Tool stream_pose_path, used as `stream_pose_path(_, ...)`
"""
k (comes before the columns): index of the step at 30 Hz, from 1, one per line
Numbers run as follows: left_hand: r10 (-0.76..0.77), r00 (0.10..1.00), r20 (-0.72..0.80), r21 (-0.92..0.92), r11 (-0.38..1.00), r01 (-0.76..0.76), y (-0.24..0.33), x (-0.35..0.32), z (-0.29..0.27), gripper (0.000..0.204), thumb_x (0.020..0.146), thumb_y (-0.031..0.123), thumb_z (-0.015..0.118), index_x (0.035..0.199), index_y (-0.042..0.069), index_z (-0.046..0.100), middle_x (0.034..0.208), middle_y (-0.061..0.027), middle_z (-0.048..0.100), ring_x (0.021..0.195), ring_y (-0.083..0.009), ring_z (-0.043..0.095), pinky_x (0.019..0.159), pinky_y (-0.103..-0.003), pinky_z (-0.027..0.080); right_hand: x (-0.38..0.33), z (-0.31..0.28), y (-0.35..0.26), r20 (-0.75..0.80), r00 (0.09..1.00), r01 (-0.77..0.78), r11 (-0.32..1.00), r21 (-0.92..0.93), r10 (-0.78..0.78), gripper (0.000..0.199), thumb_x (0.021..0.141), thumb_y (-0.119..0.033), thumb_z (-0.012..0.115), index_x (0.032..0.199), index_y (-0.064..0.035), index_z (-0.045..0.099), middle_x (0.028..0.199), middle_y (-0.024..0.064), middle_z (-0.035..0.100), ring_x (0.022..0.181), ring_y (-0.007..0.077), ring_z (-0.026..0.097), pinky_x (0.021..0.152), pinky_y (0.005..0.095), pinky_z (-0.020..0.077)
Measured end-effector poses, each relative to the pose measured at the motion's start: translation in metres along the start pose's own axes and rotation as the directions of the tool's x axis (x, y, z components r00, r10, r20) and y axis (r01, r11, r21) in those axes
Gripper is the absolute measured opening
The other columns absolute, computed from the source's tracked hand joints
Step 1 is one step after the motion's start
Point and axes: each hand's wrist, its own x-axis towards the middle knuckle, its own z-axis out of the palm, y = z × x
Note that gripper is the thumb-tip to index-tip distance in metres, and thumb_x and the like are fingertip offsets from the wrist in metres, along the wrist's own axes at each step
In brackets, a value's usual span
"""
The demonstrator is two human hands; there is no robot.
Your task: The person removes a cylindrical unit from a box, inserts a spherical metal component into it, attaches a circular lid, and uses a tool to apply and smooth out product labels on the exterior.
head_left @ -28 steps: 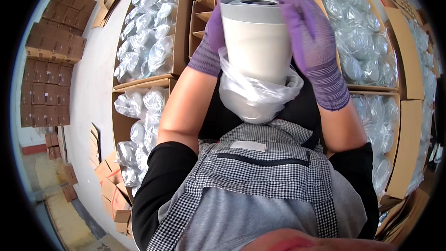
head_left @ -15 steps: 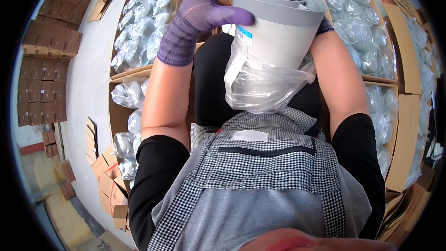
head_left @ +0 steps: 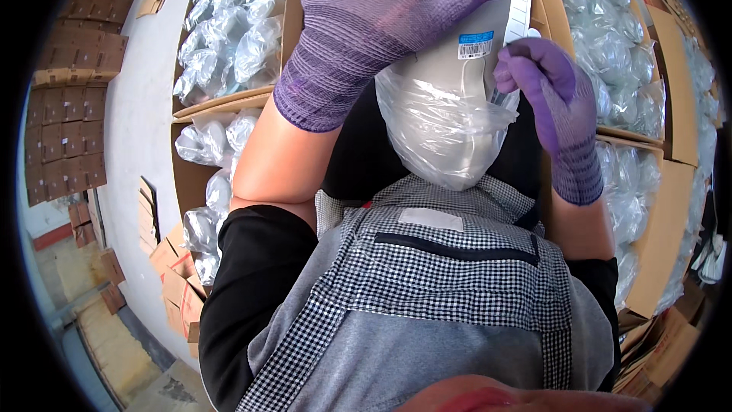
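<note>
Brown cartons (head_left: pixel 69 122) stand left; upper centre, the left hand (head_left: pixel 385 19) grips a half-bagged canister (head_left: pixel 450 80), the right hand (head_left: pixel 555 85) pinched narrow alongside.

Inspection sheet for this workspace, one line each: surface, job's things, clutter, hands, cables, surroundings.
Surface: person's lap, under the work.
Job's things: grey container, labelled, lower part inside a clear plastic bag.
Clutter: loose cardboard pieces, left floor.
Hands: both purple-gloved; left hand grips the container's upper part; right hand beside it, fingers curled, contact unclear.
Cables: nothing seen.
Surroundings: open boxes of bagged items both sides; stacked brown boxes far left.
</note>
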Motion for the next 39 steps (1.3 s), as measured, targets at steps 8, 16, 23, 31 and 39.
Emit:
stream_pose_path(8, -0.047, 0.998, -0.052, -0.08, 0.996, 0.043, -0.007, -0.004, 0.007, 0.046, 0.079, 0.044, 0.081, 0.066, 0.002, 0.067, 0.062, -0.013, 0.059, 0.06, -0.0309, 0.061, 0.058, -0.04, 0.048, 0.014, 0.0, -0.008, 0.014, 0.976, -0.21, 0.949, -0.234, 0.219, 0.024, 0.101, -0.022, 0.063, 0.107, 0.0008, 0.069, 0.077, 0.0023, 0.063, 0.069, 0.0082, 0.059, 0.066, 0.0241, 0.05)
stream_pose_path(16, -0.085, 0.996, -0.031, -0.15, 0.986, 0.08, -0.013, -0.003, 0.012, 0.048, 0.08, 0.045, 0.08, 0.066, 0.001, 0.066, 0.064, -0.014, 0.059, 0.06, -0.031, 0.061, 0.058, -0.04, 0.048, 0.009, 0.003, 0.002, 0.159, 0.954, 0.292, 0.908, -0.3, -0.254, 0.022, 0.099, -0.019, 0.064, 0.107, 0.0011, 0.069, 0.082, 0.0044, 0.065, 0.074, 0.0109, 0.062, 0.069, 0.0252, 0.0512)
stream_pose_path(23, -0.04, 0.993, -0.11, -0.047, 0.998, 0.035, -0.01, -0.005, 0.014, 0.047, 0.081, 0.045, 0.079, 0.067, 0.002, 0.066, 0.066, -0.0141, 0.061, 0.061, -0.0323, 0.061, 0.06, -0.041, 0.049, 0.009, -0.007, -0.002, 0.065, 0.962, -0.247, 0.947, -0.205, 0.265, 0.023, 0.099, -0.02, 0.063, 0.107, 0.0009, 0.069, 0.079, 0.0017, 0.064, 0.069, 0.007, 0.058, 0.064, 0.0222, 0.0474)
stream_pose_path(31, -0.126, 0.991, -0.037, -0.155, 0.981, 0.118, -0.015, -0.005, 0.012, 0.046, 0.081, 0.043, 0.08, 0.067, 0.002, 0.066, 0.066, -0.0144, 0.061, 0.062, -0.0324, 0.061, 0.06, -0.041, 0.049, 0.016, 0.0, -0.009, 0.143, 0.933, -0.312, 0.94, -0.138, 0.331, 0.022, 0.098, -0.02, 0.06, 0.097, -0.0006, 0.068, 0.074, 0.0014, 0.062, 0.059, 0.0056, 0.052, 0.055, 0.0216, 0.044)
stream_pose_path(39, -0.034, 0.997, -0.067, -0.075, 0.997, 0.029, -0.009, -0.004, 0.013, 0.046, 0.083, 0.043, 0.078, 0.067, 0.001, 0.066, 0.064, -0.0149, 0.06, 0.061, -0.0327, 0.061, 0.06, -0.042, 0.049, 0.01, 0.005, -0.014, 0.224, 0.951, -0.243, 0.963, 0.115, 0.213, 0.019, 0.099, -0.016, 0.06, 0.101, 0.0025, 0.065, 0.084, 0.0051, 0.065, 0.062, 0.0067, 0.056, 0.059, 0.0232, 0.0473)
